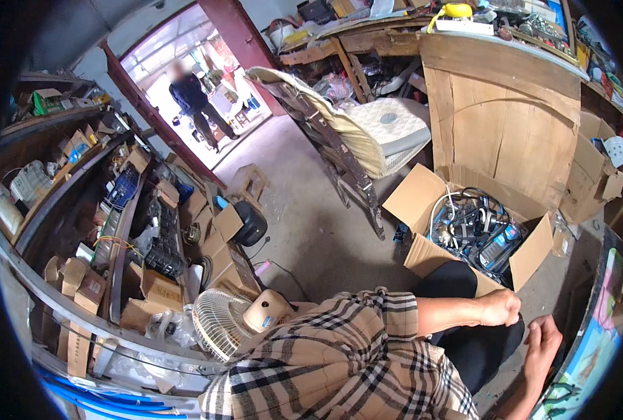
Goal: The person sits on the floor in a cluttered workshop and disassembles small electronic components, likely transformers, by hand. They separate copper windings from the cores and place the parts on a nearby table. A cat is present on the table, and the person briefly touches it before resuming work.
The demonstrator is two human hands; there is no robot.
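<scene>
My left hand is closed in a fist above my dark-trousered knee, its back toward me; whatever it may hold is hidden. Just to the right and lower, my right hand has its fingers curled and pressed together, and no object shows clearly in it. A small gap separates the two hands. Beyond the left hand stands an open cardboard box, filled with tangled black and white cables and a blue-and-black packaged item. Neither hand touches the box.
A beige fan stands at my left, before shelves crowded with cartons. A wooden panel rises behind the box. A folding chair frame with a cushion leans near the middle. A colourful board borders my right. Someone stands in the doorway.
</scene>
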